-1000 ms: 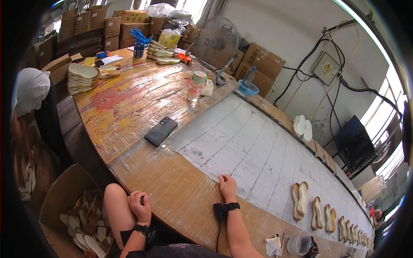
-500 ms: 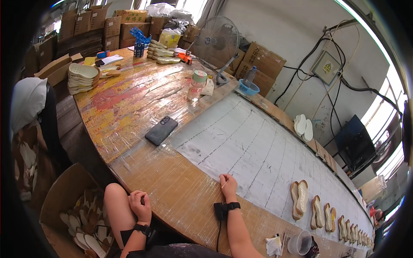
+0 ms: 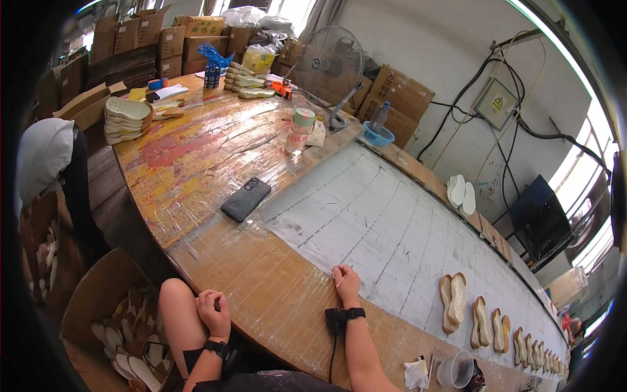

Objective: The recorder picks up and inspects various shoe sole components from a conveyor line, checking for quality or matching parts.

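Note:
My left hand [image 3: 213, 312] rests against my bent knee with its fingers curled in, and nothing shows in it. My right hand [image 3: 347, 285] lies at the near edge of the pale lined sheet [image 3: 372, 215]; its fingers are pressed together, and a tiny pale sliver may be between them, too small to name. Both wrists carry black straps, the right one with a small box and cable. Off to the right, a pair of shoe insoles [image 3: 453, 302] lies on the sheet, with several more pairs in a row beyond it.
A dark phone [image 3: 246, 199] lies on the film-covered table, with a jar [image 3: 299, 130] and a fan [image 3: 330, 62] farther back. A clear plastic cup [image 3: 455, 369] stands at the lower right. Below left is a carton [image 3: 81, 313] of insoles. A person [image 3: 49, 157] bends at the left.
The person at the left has shifted slightly, and the insoles below them look rearranged. My two hands stay where they were.

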{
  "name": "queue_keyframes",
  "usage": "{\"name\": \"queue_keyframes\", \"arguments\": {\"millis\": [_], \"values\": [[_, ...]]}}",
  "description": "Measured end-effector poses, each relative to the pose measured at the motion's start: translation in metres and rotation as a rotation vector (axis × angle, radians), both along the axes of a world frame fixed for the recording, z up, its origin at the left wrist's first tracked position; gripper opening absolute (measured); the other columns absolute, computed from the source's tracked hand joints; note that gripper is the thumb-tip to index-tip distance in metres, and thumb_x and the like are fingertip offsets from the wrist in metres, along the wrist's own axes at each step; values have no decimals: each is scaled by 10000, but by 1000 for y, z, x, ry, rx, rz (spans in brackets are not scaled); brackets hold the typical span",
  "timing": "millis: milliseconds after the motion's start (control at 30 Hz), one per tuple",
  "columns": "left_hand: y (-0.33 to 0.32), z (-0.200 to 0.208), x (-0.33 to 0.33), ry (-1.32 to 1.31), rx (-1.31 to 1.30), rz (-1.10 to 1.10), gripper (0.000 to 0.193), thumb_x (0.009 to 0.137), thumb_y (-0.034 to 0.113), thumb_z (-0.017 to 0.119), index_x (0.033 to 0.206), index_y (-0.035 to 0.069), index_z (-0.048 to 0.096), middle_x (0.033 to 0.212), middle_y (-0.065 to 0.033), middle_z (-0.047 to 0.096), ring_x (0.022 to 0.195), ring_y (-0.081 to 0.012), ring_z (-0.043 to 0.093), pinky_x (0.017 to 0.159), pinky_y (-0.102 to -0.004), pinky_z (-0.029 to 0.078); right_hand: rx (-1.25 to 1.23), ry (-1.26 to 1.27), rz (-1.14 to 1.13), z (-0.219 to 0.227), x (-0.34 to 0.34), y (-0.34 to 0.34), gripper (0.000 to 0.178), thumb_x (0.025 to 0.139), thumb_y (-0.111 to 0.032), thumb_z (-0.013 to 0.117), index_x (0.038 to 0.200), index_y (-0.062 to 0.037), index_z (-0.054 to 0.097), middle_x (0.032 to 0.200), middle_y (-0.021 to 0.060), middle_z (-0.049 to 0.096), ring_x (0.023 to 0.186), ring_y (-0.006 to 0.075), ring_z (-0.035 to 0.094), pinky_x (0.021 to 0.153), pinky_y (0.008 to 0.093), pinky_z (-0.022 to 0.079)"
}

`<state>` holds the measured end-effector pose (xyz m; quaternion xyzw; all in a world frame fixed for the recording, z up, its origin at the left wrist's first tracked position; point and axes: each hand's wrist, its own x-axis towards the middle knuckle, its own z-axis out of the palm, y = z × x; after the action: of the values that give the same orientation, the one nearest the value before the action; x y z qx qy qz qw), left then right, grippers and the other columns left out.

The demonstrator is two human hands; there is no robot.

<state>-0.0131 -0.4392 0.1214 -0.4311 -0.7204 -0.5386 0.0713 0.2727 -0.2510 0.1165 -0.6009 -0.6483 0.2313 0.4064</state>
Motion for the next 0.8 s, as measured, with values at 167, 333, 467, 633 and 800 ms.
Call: {"name": "queue_keyframes", "arguments": {"millis": [167, 333, 467, 633, 800], "values": [[-1, 1, 1, 0, -5, -2, 48, 732, 34, 591, 753, 28, 549, 834, -100, 528, 788, -268, 478, 725, -346, 401, 2, 15, 15, 2, 1, -2, 187, 797, -188, 613, 864, -16, 640, 705, 95, 642, 649, 156, 604, 619, 263, 467], [-2, 3, 1, 25, 0, 3, 53, 729, 33, 593, 752, 27, 546, 838, -102, 527, 793, -271, 481, 730, -351, 401, -3, 55, 39, 4, 0, -2, 198, 801, -198, 620, 867, -12, 642, 715, 79, 647, 658, 133, 602, 626, 256, 468], [-1, 3, 2, 3, 2, -5, 54, 729, 31, 592, 753, 27, 544, 839, -102, 527, 795, -272, 481, 730, -352, 400, -3, 105, 79, -4, 3, 1, 217, 804, -212, 626, 874, -8, 644, 718, 52, 648, 660, 103, 588, 623, 243, 464], [-1, 3, 3, 10, -1, -6, 51, 733, 34, 591, 753, 28, 544, 840, -101, 528, 794, -270, 480, 731, -349, 399, -81, 98, 123, -3, 3, -1, 238, 801, -233, 634, 880, -8, 649, 684, 28, 630, 598, 83, 548, 572, 232, 448], [-3, 4, 3, 11, 0, 0, 51, 736, 42, 591, 753, 29, 545, 840, -101, 529, 796, -270, 479, 732, -346, 398, -125, 40, 134, 13, -1, -8, 250, 798, -261, 638, 861, -21, 661, 626, 10, 607, 552, 78, 519, 535, 242, 429]]}}
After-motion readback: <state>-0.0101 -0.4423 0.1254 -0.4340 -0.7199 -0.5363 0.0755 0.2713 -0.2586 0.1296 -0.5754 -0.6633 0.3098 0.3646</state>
